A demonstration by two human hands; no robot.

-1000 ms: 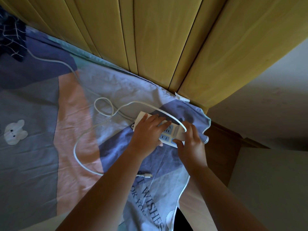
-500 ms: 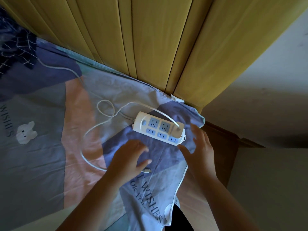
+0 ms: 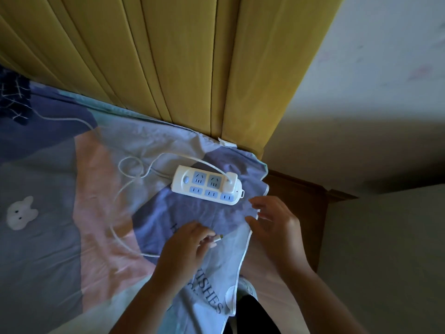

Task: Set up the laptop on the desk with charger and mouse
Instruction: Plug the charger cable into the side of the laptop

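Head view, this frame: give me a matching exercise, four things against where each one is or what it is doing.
Things:
1. power strip
2. cable connector
3. left hand
4. right hand

States:
A. open and empty, hovering just below the strip's right end
B. lying flat on the bedsheet with one white plug in its right end
C. sticking out from between fingertips
D. fingers closed around the end of a thin white cable

Pairs: 1-B, 2-C, 3-D, 4-A
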